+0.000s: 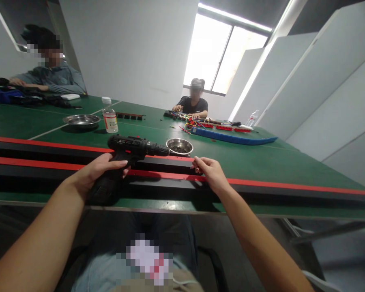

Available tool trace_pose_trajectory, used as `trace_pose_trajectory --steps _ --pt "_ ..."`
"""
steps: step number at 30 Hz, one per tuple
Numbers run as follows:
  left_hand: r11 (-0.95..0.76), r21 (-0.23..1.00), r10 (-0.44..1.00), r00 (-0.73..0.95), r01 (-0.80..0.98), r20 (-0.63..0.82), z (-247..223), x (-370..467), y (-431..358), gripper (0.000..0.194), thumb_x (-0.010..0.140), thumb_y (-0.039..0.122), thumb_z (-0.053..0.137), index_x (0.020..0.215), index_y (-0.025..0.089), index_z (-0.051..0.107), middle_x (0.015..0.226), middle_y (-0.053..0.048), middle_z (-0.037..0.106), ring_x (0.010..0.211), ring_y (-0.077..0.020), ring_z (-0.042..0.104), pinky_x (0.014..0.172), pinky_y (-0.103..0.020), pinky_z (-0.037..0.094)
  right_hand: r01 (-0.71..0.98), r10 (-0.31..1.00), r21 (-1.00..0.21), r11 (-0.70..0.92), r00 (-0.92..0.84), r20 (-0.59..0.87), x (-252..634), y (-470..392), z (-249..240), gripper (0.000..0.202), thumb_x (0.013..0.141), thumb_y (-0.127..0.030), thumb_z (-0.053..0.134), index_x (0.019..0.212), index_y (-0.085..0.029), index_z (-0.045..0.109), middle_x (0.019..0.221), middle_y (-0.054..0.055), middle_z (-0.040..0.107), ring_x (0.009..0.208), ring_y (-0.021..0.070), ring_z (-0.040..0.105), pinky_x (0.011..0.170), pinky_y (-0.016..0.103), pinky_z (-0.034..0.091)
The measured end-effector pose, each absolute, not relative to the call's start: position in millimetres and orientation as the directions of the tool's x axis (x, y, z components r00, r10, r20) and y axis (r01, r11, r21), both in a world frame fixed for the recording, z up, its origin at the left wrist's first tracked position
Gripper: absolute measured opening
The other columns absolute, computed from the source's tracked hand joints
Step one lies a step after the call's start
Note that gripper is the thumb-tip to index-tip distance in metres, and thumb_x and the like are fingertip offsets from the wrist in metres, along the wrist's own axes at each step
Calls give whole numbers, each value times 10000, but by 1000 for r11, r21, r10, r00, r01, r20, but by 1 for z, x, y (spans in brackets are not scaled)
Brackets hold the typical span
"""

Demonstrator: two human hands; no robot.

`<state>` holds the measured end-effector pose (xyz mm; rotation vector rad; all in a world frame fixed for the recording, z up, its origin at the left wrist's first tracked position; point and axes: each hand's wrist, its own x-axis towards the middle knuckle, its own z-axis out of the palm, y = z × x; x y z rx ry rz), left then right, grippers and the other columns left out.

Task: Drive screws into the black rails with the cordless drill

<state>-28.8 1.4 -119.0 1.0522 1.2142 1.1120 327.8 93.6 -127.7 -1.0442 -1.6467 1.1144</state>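
My left hand [101,168] is wrapped round the grip of a black cordless drill [127,147], whose chuck points right. To the right of the chuck, my right hand [209,170] is pinched closed above the bars; whatever is between its fingertips is too small to make out. Beneath both hands run two long black bars with red top strips, the nearer bar [261,186] and the farther bar [45,150]. Just behind the drill's tip stands a small metal bowl [180,141] with small dark pieces in it.
A labelled bottle [110,119] and a shallow metal dish [81,121] stand behind the bars on the green table [292,162]. Farther back lie a long blue strip [234,137] and red parts with coloured wires [225,127]. Two people sit at the far side.
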Motion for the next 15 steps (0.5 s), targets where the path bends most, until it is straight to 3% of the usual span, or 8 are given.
trace_pose_trajectory --steps 4,15 --pt "170 985 985 -6 -29 -170 -122 -29 2 284 735 369 818 820 134 683 709 -47 679 629 -152 628 584 -220 491 71 943 -962 263 -229 241 318 88 -141 493 839 -651 660 754 -165 674 760 62 705 609 126 541 621 268 458" --pt "190 981 982 6 47 -190 -123 -29 0 292 767 413 785 752 130 717 705 -63 691 629 -161 632 582 -213 469 89 930 -949 304 -245 275 313 85 -141 509 845 -663 648 713 -172 654 699 46 678 579 127 562 577 262 452"
